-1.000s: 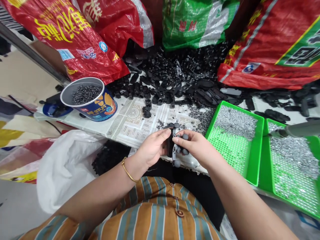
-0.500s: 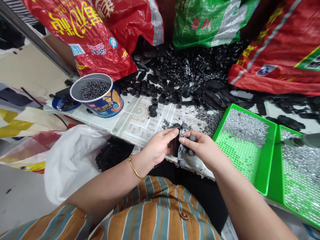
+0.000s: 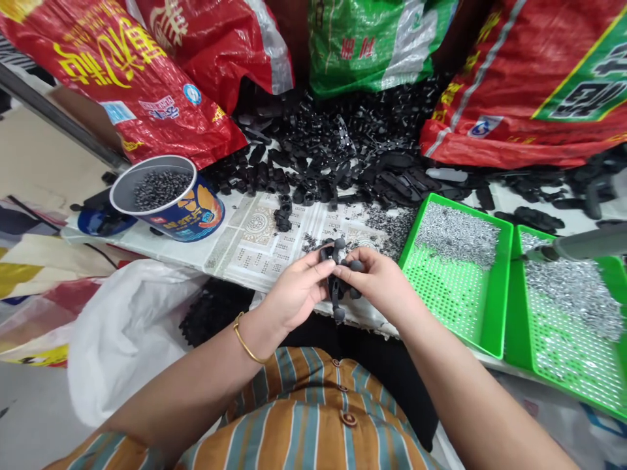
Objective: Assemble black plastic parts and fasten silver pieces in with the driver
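Above the table's front edge, both hands hold one black plastic assembly [image 3: 337, 287] with rounded dark grey knobs. My left hand [image 3: 298, 290] grips it from the left, thumb and fingers closed on its upper part. From the right, my right hand [image 3: 379, 281] pinches it near the knobs; its fingertips partly hide the piece. Small dark bits lie on the patterned table [image 3: 247, 261] just beyond the hands. A small black part [image 3: 283, 219] sits on the table beyond my left hand.
A blue tub [image 3: 196, 212] of small dark pieces stands at the left. Green trays [image 3: 507, 294] with silvery bits are at the right, a grey tool above one. Behind lie heaped black parts [image 3: 323, 156] and red and green sacks. A white sack [image 3: 122, 339] hangs at left.
The camera view has shifted, so the trays and sacks appear further left. The black assembly has turned in my hands, and its flat dark side is less visible.
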`<move>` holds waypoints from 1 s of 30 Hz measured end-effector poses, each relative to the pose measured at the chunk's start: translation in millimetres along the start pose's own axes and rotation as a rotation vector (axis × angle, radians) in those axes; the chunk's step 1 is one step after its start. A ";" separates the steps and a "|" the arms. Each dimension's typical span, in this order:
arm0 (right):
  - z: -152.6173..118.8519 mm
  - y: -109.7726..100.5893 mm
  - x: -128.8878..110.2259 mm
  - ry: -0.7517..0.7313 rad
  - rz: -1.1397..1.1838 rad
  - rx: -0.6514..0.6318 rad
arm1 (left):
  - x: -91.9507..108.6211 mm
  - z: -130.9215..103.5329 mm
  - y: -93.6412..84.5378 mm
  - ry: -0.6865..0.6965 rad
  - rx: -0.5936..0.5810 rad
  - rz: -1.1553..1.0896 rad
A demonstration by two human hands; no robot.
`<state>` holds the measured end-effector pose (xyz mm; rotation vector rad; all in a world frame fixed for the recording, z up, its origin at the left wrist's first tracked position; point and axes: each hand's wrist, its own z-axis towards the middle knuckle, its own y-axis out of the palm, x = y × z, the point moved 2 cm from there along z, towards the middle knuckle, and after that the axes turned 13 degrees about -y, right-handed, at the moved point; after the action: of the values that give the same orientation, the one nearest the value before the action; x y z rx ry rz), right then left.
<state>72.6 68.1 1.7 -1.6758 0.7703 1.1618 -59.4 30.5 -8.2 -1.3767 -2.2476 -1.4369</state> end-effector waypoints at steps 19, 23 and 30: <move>2.2 0.5 2.0 0.076 0.336 -0.035 | -5.4 -1.0 0.0 -0.022 -0.007 -0.052; 3.5 1.7 5.5 0.080 0.299 -0.002 | -8.2 -1.3 -0.6 -0.046 0.014 -0.021; 4.2 2.1 13.3 0.039 0.152 0.050 | -6.5 -4.8 1.9 0.013 0.113 0.095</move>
<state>74.0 71.4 -12.0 -1.6257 0.9574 1.2061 -55.9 22.9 -7.9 -1.4133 -2.1867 -1.2648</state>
